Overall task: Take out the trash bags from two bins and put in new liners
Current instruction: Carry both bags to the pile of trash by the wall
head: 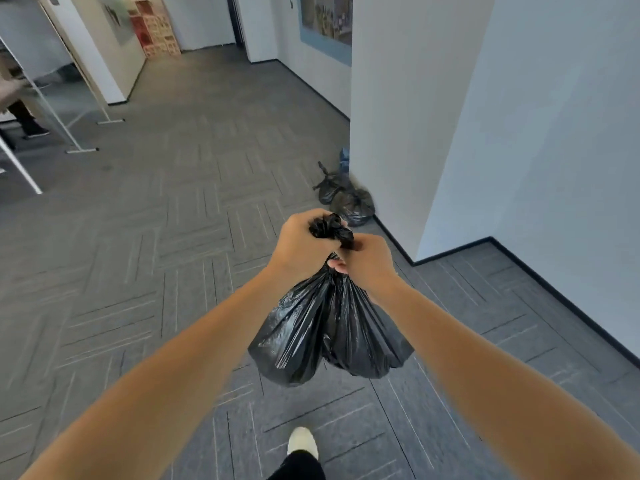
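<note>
A full black trash bag (pixel 329 334) hangs in front of me above the grey carpet. My left hand (pixel 299 242) grips its gathered neck from the left, and my right hand (pixel 369 261) grips the same bunched top from the right. The twisted black top sticks out between the two fists. Further ahead, two tied black trash bags (pixel 346 197) lie on the floor against the corner of a white pillar. No bin is in view.
The white pillar (pixel 398 133) and a white wall (pixel 554 168) stand to the right. Glass partitions on metal feet (pixel 83 147) line the left, with a person's legs (pixel 26 123) behind them. Stacked red boxes (pixel 156 32) sit far down the corridor. My shoe (pixel 303 441) is below.
</note>
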`<state>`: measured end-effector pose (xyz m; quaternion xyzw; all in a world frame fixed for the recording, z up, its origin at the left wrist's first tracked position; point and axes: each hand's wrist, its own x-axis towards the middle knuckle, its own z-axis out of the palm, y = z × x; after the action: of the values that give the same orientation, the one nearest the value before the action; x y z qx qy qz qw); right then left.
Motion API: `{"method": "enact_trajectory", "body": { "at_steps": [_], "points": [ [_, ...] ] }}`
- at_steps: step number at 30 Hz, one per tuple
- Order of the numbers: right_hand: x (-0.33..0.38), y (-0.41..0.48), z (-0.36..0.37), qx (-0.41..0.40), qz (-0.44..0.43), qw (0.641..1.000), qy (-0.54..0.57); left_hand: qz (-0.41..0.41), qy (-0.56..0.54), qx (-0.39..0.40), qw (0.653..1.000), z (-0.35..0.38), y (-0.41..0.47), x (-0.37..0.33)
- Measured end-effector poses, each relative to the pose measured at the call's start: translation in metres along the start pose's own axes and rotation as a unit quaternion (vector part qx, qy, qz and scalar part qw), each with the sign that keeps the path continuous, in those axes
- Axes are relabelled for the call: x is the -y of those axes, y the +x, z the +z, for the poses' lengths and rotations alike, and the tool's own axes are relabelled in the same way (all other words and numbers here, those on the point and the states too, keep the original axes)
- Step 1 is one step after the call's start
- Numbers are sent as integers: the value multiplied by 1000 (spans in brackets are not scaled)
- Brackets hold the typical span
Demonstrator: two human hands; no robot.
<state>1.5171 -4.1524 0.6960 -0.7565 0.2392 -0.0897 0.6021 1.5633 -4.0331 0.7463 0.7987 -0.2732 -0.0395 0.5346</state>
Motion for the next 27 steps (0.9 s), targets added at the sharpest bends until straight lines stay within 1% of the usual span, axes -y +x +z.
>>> {"method": "enact_trajectory", "body": {
  "at_steps": [3,5,6,8,11,13,14,16,18,20,21,23,25,26,27],
  "points": [
    [5,83,0,-24,3,1000,-2,15,-17,6,1000,11,81,34],
    [8,136,0,-40,20,999,10,19,-18,31,999,17,138,54],
    [10,161,1,-55,35,998,27,20,-17,53,998,18,166,62],
    [12,211,5,-82,75,990,90,8,-9,119,993,20,224,81],
    [12,283,8,-112,142,967,180,2,55,216,975,22,310,107],
    [13,329,5,-130,168,956,202,-6,72,262,962,27,359,119],
    [13,351,2,-138,170,957,189,-12,71,286,955,30,382,125],
    [14,397,-8,-148,155,969,126,-34,76,336,938,39,429,140],
    [15,443,-22,-152,137,976,70,-56,133,371,917,56,476,170],
    [15,490,-36,-139,108,984,22,-70,201,381,900,77,518,205],
    [16,514,-44,-131,93,987,1,-64,218,379,897,89,537,216],
    [15,562,-58,-104,66,992,-29,-33,212,364,906,118,578,236],
    [14,609,-72,-69,63,994,-58,11,202,350,915,150,616,245],
    [13,632,-79,-50,62,994,-79,21,194,340,920,165,635,250],
    [13,654,-85,-34,54,993,-104,13,198,342,919,178,655,253]
  ]
}}
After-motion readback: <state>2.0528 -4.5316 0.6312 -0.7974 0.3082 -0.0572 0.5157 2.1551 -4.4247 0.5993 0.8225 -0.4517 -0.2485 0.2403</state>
